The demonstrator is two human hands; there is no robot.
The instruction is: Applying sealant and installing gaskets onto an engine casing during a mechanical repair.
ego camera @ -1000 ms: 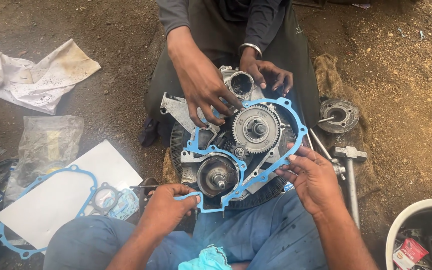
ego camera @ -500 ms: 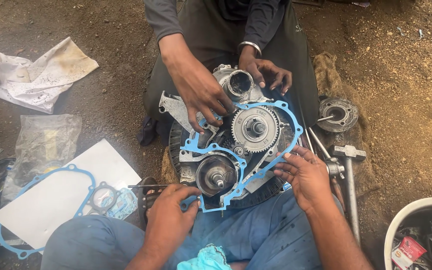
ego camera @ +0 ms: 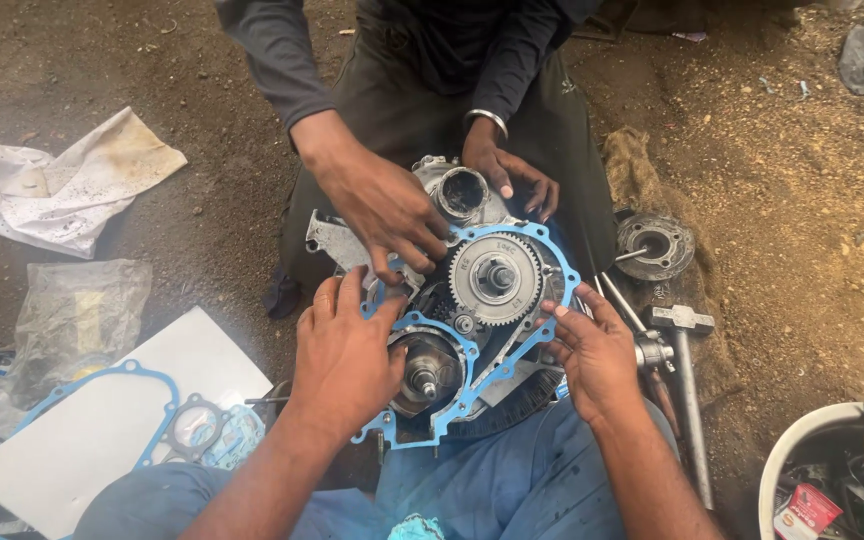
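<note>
Hands press a thin blue gasket (ego camera: pixel 512 350) flat onto a greasy metal engine case (ego camera: pixel 472 330): left hand (ego camera: pixel 347 360) and right hand (ego camera: pixel 597 350), fingers spread, ungripped. White bucket (ego camera: pixel 802 440) nearby holds tools.

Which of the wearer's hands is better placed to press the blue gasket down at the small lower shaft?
Probably left. The left hand lies flat on the blue gasket right beside the small shaft; the right hand only touches the gasket's far right edge.
</note>
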